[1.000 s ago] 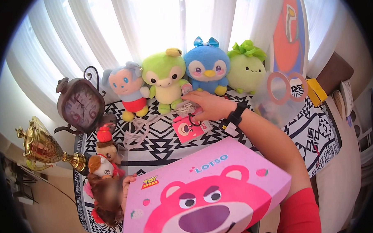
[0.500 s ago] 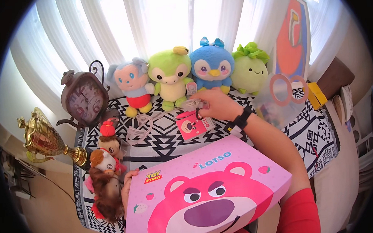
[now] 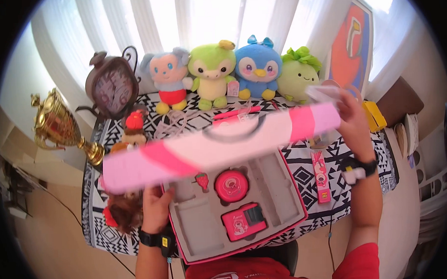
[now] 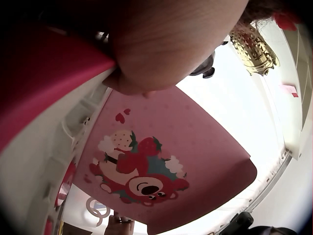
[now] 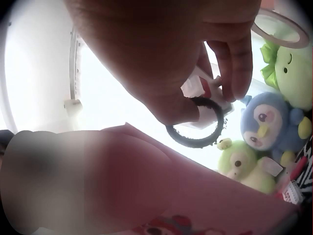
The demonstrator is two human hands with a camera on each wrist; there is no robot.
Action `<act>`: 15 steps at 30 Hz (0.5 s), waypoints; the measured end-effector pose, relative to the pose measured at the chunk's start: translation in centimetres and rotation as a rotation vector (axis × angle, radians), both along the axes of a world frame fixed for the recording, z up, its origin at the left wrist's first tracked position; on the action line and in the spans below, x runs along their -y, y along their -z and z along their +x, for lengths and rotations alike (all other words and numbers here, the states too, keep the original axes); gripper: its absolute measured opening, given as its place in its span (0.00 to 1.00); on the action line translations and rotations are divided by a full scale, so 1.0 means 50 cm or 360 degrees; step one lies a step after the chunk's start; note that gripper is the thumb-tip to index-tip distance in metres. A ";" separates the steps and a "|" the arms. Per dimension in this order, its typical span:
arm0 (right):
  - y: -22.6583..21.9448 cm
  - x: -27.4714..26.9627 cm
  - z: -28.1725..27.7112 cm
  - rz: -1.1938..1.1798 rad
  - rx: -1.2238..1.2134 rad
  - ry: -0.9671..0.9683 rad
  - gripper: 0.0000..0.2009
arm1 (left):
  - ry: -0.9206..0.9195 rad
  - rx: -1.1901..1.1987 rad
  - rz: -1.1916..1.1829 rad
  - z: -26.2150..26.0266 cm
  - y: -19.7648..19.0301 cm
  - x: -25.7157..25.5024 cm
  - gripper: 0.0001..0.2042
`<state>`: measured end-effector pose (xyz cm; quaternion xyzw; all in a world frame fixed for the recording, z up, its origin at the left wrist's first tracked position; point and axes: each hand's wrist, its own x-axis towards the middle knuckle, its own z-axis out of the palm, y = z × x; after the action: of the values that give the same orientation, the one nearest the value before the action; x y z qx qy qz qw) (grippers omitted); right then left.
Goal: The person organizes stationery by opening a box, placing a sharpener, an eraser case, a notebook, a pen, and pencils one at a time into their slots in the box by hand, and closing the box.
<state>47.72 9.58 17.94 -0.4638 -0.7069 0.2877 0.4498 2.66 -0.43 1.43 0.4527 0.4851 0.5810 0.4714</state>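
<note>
In the head view, a pink gift box (image 3: 180, 242) with a bear print stands with its lid (image 3: 223, 144) raised and tilted. Inside its grey tray (image 3: 196, 219) sit a round red case (image 3: 231, 185), a red boxy piece (image 3: 241, 221) and a small strawberry piece (image 3: 201, 181). My left hand (image 3: 157, 208) grips the box's left edge. At the lid's right end, my right hand (image 3: 353, 117) holds a small clear packet (image 5: 208, 110), with a black fuzzy ring (image 5: 195, 142) by its thumb. A bear with strawberries decorates the lid's inside (image 4: 190, 132).
Several plush toys (image 3: 211, 73) line the table's back edge before the curtains. A clock (image 3: 114, 84), a gold trophy (image 3: 60, 123) and dolls (image 3: 125, 212) stand at the left. A narrow pink pack (image 3: 321, 178) lies right of the box on the patterned cloth (image 3: 303, 181).
The box's lid has come up, so the tray shows. My right hand has left the pink card at the table's middle and moved right with the clear packet.
</note>
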 end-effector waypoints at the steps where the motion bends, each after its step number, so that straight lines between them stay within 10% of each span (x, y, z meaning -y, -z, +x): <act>1: -0.003 0.032 0.012 -0.0031 -0.0077 0.0027 0.25 | 0.0033 -0.0059 0.0055 -0.008 0.007 -0.001 0.28; 7: 0.000 0.192 0.008 -0.0213 0.0238 -0.0132 0.23 | 0.0093 0.0130 0.0021 0.006 -0.009 -0.006 0.28; 15: 0.033 0.149 -0.224 0.0064 0.0585 -0.0853 0.28 | 0.0315 0.0263 -0.0008 0.043 -0.032 -0.037 0.30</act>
<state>36.50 2.12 16.29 -0.2964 -0.8788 0.2932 0.2320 4.80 1.40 3.03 0.4477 0.3990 0.5659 0.5658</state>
